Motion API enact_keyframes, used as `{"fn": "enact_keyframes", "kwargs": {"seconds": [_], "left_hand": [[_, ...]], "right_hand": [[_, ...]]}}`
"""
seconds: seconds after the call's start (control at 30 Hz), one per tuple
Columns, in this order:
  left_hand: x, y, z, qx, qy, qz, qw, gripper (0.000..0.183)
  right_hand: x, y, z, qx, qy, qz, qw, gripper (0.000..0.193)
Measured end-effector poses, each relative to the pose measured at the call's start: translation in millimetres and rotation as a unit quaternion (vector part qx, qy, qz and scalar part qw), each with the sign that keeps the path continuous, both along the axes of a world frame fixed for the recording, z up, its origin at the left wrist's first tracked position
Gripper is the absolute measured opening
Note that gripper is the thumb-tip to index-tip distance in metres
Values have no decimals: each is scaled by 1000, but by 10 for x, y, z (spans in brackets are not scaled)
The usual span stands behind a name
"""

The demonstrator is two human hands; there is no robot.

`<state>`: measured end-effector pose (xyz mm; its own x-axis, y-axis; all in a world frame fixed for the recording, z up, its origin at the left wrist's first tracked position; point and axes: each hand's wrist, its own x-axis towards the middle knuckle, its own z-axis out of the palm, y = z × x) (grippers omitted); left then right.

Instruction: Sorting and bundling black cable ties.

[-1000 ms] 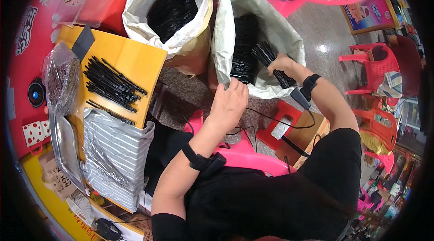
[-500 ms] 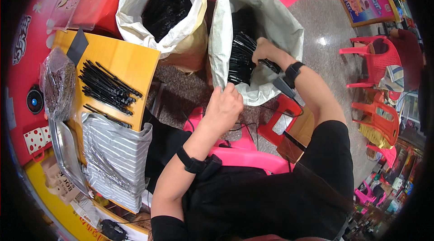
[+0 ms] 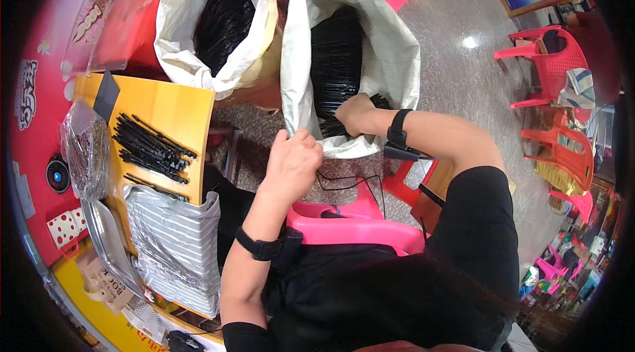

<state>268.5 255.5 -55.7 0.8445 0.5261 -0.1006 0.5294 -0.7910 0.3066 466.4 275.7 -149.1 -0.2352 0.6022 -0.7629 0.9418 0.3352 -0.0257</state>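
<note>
A white woven sack (image 3: 397,41) stands in front of me, its mouth wide and a thick mass of thin black plastic strips (image 3: 337,54) inside. My right hand (image 3: 355,115) reaches into its near side, closed on a bundle of these strips; its fingertips are hidden. With bent fingers, my left hand (image 3: 294,161) grips the sack's near-left rim. On the wooden table (image 3: 182,97) to the left lies a loose pile of similar black strips (image 3: 151,147), knobbed at one end, with a few more set apart below it.
A second white sack (image 3: 173,41) of black strips stands left of the first. A grey striped bag (image 3: 173,239) and a clear plastic bag (image 3: 86,154) lie on the table. A pink stool (image 3: 357,223) is close before me; red chairs (image 3: 552,64) stand at the right.
My right hand has moved from the middle of the strips to the sack's near side, with the bundle lower. The view has shifted, and the sacks sit further left. My left hand stays at the rim.
</note>
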Motion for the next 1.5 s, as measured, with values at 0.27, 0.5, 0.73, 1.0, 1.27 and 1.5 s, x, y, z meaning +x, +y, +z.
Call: {"fn": "enact_keyframes", "kwargs": {"seconds": [0.27,0.5,0.73,1.0,1.27,1.5], "left_hand": [[93,-60,85,6,-33,0,999,2],[196,-46,184,-36,-47,4,998,2],[206,-40,159,-33,-81,-6,996,3],[147,-20,87,-37,-97,-12,995,5],[67,-67,5,-60,-128,-13,990,6],[-34,-78,-25,-57,-127,-2,990,5]], "right_hand": [[101,121,119,-47,-46,40,997,28],[134,325,-136,-71,-33,-106,991,37],[-143,377,-602,25,83,-163,983,27],[-263,509,-634,55,45,-120,990,28],[-309,270,-911,74,66,-153,983,42],[-368,274,-740,95,-12,10,995,53]]}}
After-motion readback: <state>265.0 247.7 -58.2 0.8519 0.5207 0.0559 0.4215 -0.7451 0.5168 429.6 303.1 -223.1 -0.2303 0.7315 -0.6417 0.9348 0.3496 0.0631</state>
